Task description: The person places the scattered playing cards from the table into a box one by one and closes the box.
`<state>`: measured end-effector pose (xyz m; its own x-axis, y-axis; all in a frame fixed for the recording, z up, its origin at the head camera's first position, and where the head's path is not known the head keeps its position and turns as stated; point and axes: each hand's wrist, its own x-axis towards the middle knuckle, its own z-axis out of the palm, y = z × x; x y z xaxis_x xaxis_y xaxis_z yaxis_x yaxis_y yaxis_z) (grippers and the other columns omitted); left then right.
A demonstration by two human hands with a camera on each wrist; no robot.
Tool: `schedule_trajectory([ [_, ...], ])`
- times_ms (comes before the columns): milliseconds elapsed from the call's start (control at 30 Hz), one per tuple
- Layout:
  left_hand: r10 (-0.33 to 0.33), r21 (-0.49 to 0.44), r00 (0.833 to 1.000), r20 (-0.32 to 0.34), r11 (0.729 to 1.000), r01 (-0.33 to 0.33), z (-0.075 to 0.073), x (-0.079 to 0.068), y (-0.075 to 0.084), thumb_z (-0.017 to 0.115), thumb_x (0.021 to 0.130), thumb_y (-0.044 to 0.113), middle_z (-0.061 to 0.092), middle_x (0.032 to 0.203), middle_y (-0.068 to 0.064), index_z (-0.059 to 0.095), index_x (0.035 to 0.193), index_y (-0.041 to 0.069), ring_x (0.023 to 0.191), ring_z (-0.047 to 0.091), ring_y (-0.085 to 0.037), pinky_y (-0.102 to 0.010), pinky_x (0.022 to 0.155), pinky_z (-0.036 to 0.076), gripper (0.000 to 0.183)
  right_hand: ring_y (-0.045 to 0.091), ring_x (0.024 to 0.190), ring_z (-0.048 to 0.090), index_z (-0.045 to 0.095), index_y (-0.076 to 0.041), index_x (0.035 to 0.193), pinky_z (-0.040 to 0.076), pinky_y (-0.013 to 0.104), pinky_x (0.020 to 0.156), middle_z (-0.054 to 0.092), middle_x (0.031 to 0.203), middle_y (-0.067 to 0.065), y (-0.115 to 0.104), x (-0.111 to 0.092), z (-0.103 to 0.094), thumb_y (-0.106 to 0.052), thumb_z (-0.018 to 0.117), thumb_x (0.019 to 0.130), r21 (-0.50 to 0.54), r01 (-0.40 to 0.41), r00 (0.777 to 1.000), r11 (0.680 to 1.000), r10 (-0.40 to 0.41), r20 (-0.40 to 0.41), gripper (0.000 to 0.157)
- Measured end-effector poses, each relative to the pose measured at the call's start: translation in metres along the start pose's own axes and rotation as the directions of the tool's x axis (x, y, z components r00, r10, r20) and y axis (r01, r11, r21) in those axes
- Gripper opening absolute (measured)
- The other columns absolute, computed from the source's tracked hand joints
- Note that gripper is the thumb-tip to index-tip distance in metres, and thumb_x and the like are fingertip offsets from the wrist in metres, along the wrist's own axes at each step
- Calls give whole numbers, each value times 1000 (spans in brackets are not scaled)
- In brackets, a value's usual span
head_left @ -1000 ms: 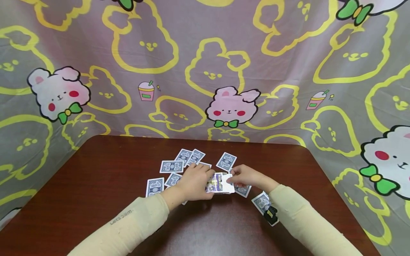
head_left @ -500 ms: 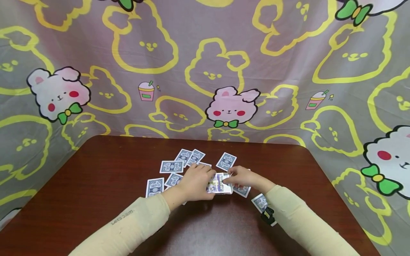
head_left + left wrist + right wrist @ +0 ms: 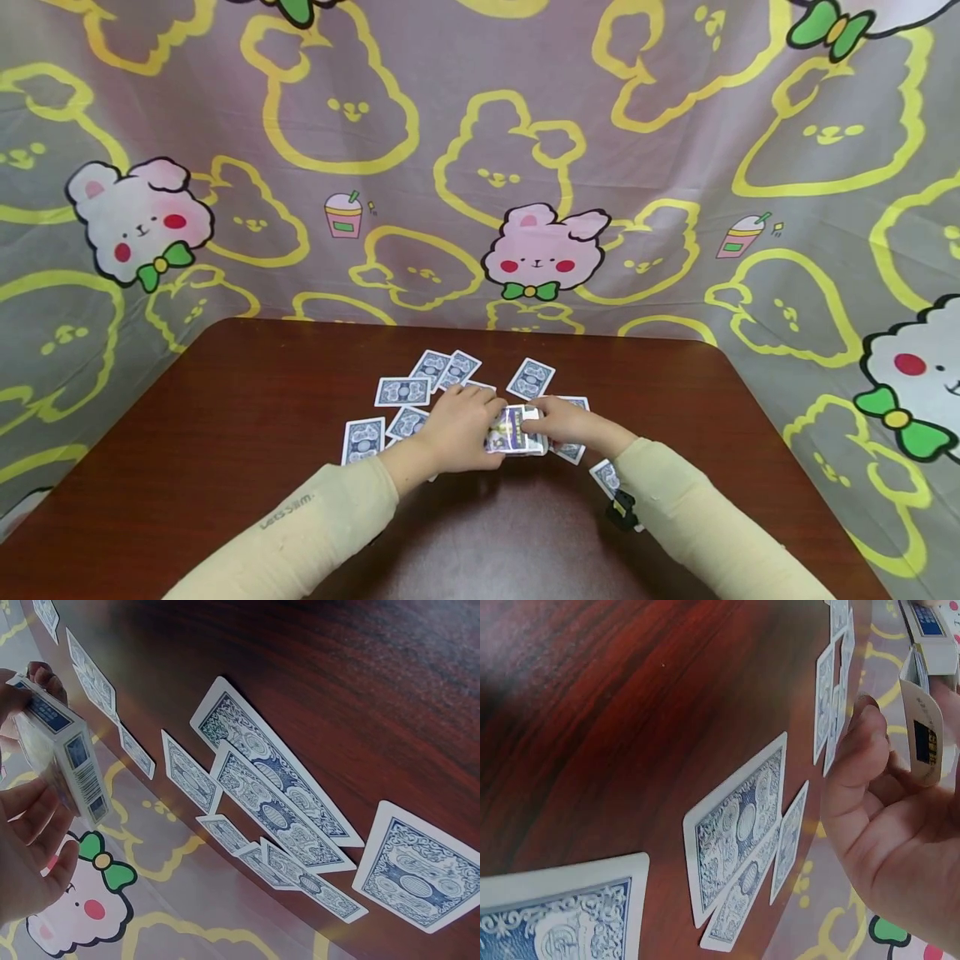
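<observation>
Card box (image 3: pixel 513 431) betw. my L hand (image 3: pixel 457 429) and R hand (image 3: pixel 572 421), long axis running one to the other; both touch, neither nearer. L fingers (image 3: pixel 34 817) grip barcode end (image 3: pixel 88 780); R fingers (image 3: pixel 861 750) curl round end w/ unfolded flap (image 3: pixel 924 742), exact contact unclear. Beneath: brown table (image 3: pixel 225 467), back-up cards (image 3: pixel 530 379) either side of fingers, patterned curtain (image 3: pixel 420 75) beyond.

Cream sleeves (image 3: pixel 300 537), dark lettering (image 3: pixel 286 512) on the left, black device (image 3: pixel 621 511) at the right cuff (image 3: pixel 634 457).

The cream-sleeved left forearm (image 3: pixel 300 529) and cream-sleeved right forearm (image 3: pixel 712 517) angle inward; the bare left hand (image 3: pixel 461 429) grips between thumb and fingers; the bare right hand (image 3: pixel 572 422), fingers bent, lies near it.
</observation>
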<state>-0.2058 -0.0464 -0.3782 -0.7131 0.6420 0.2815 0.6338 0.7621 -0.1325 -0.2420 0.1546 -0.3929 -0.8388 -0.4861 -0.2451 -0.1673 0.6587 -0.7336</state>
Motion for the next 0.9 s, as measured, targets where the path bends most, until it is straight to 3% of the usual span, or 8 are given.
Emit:
schedule_trajectory([
  [233, -28, -19, 1000, 5, 999, 28, 2, -2, -6, 71, 65, 51, 63, 107, 0, 62, 112, 13, 100, 58, -18, -36, 84, 43, 62, 13, 57, 51, 58, 3, 107, 46, 29, 52, 59, 70, 8, 9, -10, -22, -34, 50, 95, 76, -35, 999, 997, 35, 6, 40],
  [333, -36, -25, 999, 10, 999, 36, 4, -4, -10, 71, 65, 50, 63, 107, -1, 62, 112, 12, 99, 58, -18, -36, 84, 43, 61, 14, 60, 52, 56, 6, 110, 46, 30, 54, 60, 74, 10, 16, -16, -36, -35, 48, 95, 60, -41, 999, 997, 42, -14, 44],
  [433, -38, -25, 999, 10, 999, 39, 6, -6, -11, 70, 65, 49, 64, 106, -1, 62, 112, 12, 98, 58, -18, -36, 83, 43, 61, 14, 59, 49, 58, 3, 100, 43, 28, 52, 56, 71, 7, 22, -26, -48, -30, 54, 93, -35, -67, 996, 997, 65, -56, 34],
  [533, -39, -21, 999, 2, 999, 39, 7, -6, -13, 70, 65, 50, 64, 105, -1, 62, 111, 11, 98, 58, -18, -36, 82, 43, 61, 13, 59, 47, 58, -2, 87, 39, 25, 52, 52, 68, 3, 25, -38, -52, -25, 62, 87, -204, -109, 991, 973, 89, -105, 23],
  [600, -39, -20, 999, 1, 999, 39, 7, -6, -13, 70, 65, 50, 64, 105, -1, 62, 112, 11, 98, 58, -18, -35, 81, 43, 61, 13, 59, 46, 57, -5, 81, 38, 26, 53, 52, 68, 2, 26, -48, -49, -27, 68, 82, -339, -160, 984, 927, 121, -133, 25],
  [700, -38, -21, 999, 5, 999, 38, 6, -6, -13, 70, 65, 50, 64, 104, -1, 62, 112, 11, 97, 58, -18, -35, 80, 43, 61, 14, 62, 48, 60, -5, 81, 39, 29, 56, 55, 68, 1, 26, -64, -39, -36, 75, 74, -515, -253, 967, 819, 208, -145, 35],
  [833, -43, -11, 999, 3, 999, 43, 5, -7, -14, 70, 65, 50, 63, 102, -1, 62, 110, 11, 94, 58, -18, -35, 79, 43, 60, 16, 62, 51, 62, -5, 81, 43, 36, 59, 56, 67, 2, 24, -81, -24, -46, 82, 61, -657, -349, 930, 668, 336, -152, 50],
  [900, -48, -4, 999, 2, 999, 48, 5, -7, -15, 70, 65, 50, 63, 101, -1, 62, 109, 11, 93, 58, -18, -35, 79, 43, 59, 16, 62, 51, 62, -5, 78, 44, 38, 60, 55, 67, 2, 24, -85, -19, -45, 83, 58, -681, -370, 919, 632, 355, -170, 50],
])
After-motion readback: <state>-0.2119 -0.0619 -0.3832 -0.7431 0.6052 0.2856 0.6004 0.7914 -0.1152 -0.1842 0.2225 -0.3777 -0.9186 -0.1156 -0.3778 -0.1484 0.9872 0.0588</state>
